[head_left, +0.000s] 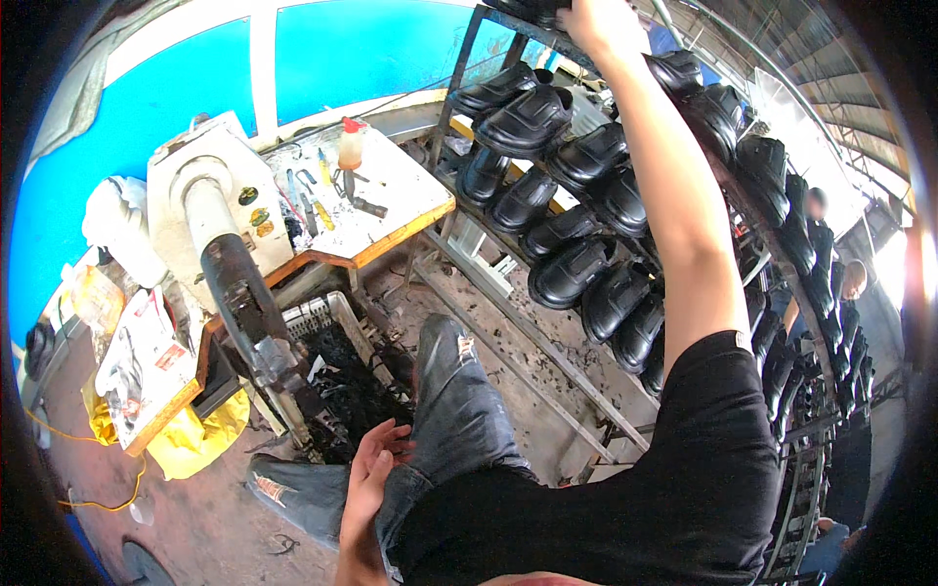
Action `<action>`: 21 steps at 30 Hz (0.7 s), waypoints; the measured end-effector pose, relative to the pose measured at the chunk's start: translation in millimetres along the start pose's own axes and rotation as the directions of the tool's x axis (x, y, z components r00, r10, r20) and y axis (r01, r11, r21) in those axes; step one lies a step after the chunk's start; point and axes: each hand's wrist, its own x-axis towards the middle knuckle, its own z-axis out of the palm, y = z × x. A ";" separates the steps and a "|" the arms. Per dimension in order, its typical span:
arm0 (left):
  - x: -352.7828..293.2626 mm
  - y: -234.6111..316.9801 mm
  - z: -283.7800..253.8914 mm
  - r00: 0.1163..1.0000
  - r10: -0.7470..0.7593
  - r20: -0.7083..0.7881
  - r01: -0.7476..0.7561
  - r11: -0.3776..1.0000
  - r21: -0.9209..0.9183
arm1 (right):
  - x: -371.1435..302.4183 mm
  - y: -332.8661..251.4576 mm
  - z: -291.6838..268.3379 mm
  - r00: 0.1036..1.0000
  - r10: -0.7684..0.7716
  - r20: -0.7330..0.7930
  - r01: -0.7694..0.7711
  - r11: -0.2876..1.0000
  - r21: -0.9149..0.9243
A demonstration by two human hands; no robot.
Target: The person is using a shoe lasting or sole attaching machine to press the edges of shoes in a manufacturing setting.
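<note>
My right arm stretches up to the top of a shoe rack, and my right hand [598,27] is closed at a black shoe [532,10] on the upper tier. The picture's upper edge cuts off part of the hand and the shoe. Down by my thigh, my left hand [376,461] hangs with loosely bent, parted fingers and holds nothing. Below the raised arm, several black slip-on shoes [526,122] stand in rows on the rack's tiers. More black shoes [762,176] line the rack to the right of the arm.
At left stands a machine with a dark cylindrical arm [234,283]. A worktable [410,186] carries hand tools and a red-capped bottle [351,144]. Beneath, a crate [347,327] holds black scraps. A yellow bag [200,439] lies low left. Other people [852,283] are at far right.
</note>
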 end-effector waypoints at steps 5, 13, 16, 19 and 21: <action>-24.4 -4.4 -13.1 0.995 0.028 -0.097 -0.020 0.996 0.091 | -10.0 2.6 28.0 0.967 0.151 0.203 -0.006 0.816 -0.578; -16.2 -3.7 -3.7 0.998 -0.065 -0.006 0.065 0.997 0.028 | -53.1 36.3 -47.5 0.964 -0.081 -0.252 -0.053 0.874 -0.484; -9.8 -3.7 -1.6 0.999 -0.043 -0.026 0.043 0.999 0.023 | -104.5 -47.9 -49.4 0.926 -0.256 -0.279 0.160 0.933 -0.323; 3.9 -0.3 -1.5 0.997 0.078 -0.021 -0.077 0.995 0.060 | -192.3 -91.9 -52.0 0.884 -0.378 -0.275 0.373 0.925 -0.073; 17.2 13.8 2.9 0.995 0.076 -0.066 -0.071 0.995 0.064 | -248.7 -100.8 -21.8 0.907 -0.238 -0.347 0.390 0.787 0.478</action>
